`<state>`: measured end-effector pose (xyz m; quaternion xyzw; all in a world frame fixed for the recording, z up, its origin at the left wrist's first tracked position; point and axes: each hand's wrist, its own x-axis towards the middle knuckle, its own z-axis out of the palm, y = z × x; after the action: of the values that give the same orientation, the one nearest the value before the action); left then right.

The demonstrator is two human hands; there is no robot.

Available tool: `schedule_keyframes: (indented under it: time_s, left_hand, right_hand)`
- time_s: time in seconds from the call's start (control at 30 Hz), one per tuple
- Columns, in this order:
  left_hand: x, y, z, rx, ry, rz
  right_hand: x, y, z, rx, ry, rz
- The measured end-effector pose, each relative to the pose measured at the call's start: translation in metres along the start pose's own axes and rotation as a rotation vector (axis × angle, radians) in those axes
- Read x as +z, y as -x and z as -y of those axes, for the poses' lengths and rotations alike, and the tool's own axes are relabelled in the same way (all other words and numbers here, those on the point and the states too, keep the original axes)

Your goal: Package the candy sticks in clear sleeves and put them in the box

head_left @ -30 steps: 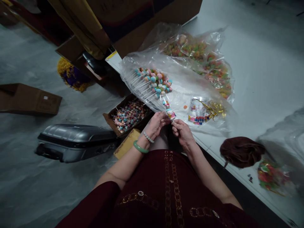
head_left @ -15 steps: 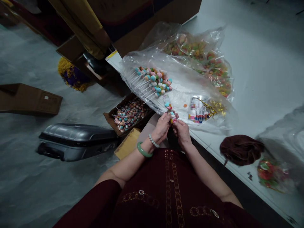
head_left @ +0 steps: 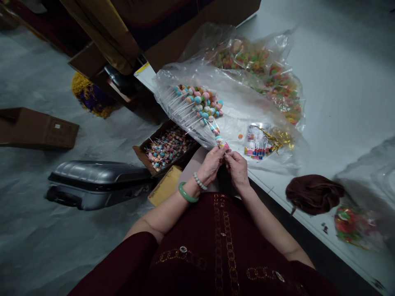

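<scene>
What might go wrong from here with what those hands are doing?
The small lollipop pinched between the left hand and right hand could slip and drop into the open carton of lollipops just below. The bunch of lollipops lies on slippery-looking clear plastic beside the carton, so it might slide if the plastic is tugged.

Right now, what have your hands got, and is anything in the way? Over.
Left hand and right hand pinching one lollipop. Lollipop bunch on clear plastic just ahead. Open carton of lollipops left of the hands.
</scene>
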<state>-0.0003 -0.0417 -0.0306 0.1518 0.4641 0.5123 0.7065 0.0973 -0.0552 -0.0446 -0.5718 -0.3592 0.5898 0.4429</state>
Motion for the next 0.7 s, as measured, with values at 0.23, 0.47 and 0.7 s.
schedule_keyframes:
  time_s: [0.23,0.47,0.7]
  left_hand:
    - [-0.020,-0.010,0.008,0.068,-0.298,-0.101]
    - [-0.030,-0.009,0.000,0.406,-0.864,-0.077]
    - [-0.038,-0.007,0.003,0.397,-0.926,0.102]
  right_hand:
    - [0.001,-0.002,-0.007,-0.042,0.132,0.114]
    - [0.004,-0.010,-0.015,-0.031,0.074,0.021]
    - [-0.001,-0.017,-0.012,0.136,-0.066,-0.003]
